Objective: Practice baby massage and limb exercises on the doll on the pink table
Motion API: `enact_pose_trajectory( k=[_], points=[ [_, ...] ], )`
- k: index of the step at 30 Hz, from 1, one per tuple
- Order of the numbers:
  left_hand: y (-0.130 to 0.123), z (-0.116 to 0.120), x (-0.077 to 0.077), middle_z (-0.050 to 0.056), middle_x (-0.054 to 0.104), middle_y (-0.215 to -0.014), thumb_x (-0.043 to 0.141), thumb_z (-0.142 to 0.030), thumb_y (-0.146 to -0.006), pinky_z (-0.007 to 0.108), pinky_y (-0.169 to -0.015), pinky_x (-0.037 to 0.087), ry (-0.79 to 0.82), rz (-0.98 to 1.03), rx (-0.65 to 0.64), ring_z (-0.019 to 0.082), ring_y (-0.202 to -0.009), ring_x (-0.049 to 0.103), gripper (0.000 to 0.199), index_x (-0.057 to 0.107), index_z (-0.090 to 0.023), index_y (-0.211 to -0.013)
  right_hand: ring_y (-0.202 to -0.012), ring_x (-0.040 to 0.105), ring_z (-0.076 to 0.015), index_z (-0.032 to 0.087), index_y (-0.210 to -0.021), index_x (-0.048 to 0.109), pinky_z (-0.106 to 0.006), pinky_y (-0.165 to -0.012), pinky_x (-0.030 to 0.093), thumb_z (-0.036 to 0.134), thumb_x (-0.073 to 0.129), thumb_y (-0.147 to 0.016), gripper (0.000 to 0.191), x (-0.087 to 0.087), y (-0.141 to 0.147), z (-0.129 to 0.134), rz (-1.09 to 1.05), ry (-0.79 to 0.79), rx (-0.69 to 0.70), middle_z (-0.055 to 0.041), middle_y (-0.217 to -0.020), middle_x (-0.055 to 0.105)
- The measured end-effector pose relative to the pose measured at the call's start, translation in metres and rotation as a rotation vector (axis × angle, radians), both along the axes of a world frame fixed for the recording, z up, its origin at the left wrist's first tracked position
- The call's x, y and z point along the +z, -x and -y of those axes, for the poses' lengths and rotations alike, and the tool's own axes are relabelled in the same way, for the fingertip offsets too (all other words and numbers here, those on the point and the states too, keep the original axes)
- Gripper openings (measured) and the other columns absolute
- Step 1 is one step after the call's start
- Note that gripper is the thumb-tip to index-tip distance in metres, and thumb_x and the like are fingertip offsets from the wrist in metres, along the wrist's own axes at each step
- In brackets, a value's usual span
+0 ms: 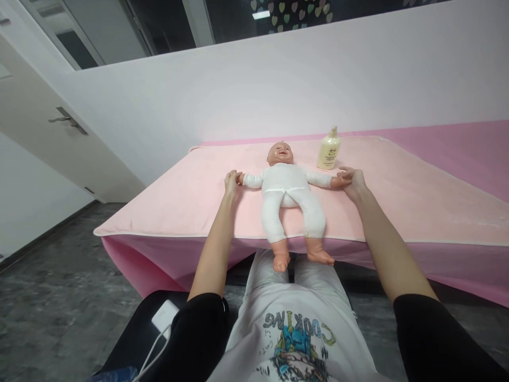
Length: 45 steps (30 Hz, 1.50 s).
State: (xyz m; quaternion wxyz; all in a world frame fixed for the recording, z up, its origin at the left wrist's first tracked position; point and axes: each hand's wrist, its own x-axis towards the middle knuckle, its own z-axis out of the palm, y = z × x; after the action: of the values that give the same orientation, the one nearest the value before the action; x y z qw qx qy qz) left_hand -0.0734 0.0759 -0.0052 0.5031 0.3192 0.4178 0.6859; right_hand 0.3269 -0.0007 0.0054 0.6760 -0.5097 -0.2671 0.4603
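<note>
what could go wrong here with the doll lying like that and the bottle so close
The doll lies with its feet past the edge of the pink pad, so a pull toward the person might slide it off. The right hand, holding the doll's hand, is close to the lotion bottle and could knock it over.

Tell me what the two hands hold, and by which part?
The baby doll: the left hand holds one doll hand, the right hand the other, arms spread.

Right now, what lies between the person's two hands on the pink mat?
The doll, arms spread: left hand and right hand each grip a doll hand, in the head view.
</note>
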Motion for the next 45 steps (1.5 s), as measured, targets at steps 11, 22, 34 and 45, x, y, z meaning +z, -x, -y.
enact_pose_trajectory(
  k=[11,22,34,45],
  points=[
    [-0.002,0.003,-0.002,-0.002,0.061,-0.075,0.059,-0.019,-0.073,0.022,-0.061,0.041,0.007,-0.037,0.054,0.010,-0.066,0.057,0.015,0.052,-0.021,-0.086,-0.069,0.061,-0.0096,0.024,-0.094,0.047,-0.020,-0.059,0.055,0.000,0.059,-0.056,0.046,-0.004,0.001,-0.004,0.010,-0.093,-0.135,0.0067,-0.070,0.054],
    [0.000,0.002,-0.002,-0.001,0.059,-0.070,0.067,-0.030,-0.076,0.022,-0.063,0.045,-0.031,0.034,0.108,0.010,-0.066,0.058,0.020,0.051,-0.019,-0.078,-0.058,0.059,-0.0093,0.023,-0.091,0.045,-0.019,-0.053,0.052,0.007,0.064,-0.063,0.038,-0.013,0.002,-0.009,0.076,-0.085,-0.259,0.0075,-0.064,0.055],
    [0.000,-0.003,-0.006,-0.001,0.060,-0.076,0.061,-0.016,-0.067,0.023,-0.061,0.041,-0.007,-0.014,0.096,0.012,-0.069,0.059,0.026,0.052,-0.022,-0.091,-0.080,0.065,-0.0148,0.024,-0.107,0.042,-0.028,-0.067,0.059,0.000,0.057,-0.054,0.061,-0.008,0.004,-0.005,-0.085,-0.112,-0.048,0.0042,-0.077,0.057],
    [-0.002,0.000,-0.007,-0.002,0.060,-0.067,0.061,-0.018,-0.077,0.021,-0.066,0.045,-0.072,-0.109,0.130,0.009,-0.064,0.057,0.011,0.051,-0.019,-0.080,-0.061,0.061,-0.0105,0.022,-0.108,0.047,-0.021,-0.059,0.054,0.005,0.066,-0.059,0.055,-0.010,0.013,-0.002,0.076,-0.112,-0.189,0.0064,-0.068,0.058]
  ],
)
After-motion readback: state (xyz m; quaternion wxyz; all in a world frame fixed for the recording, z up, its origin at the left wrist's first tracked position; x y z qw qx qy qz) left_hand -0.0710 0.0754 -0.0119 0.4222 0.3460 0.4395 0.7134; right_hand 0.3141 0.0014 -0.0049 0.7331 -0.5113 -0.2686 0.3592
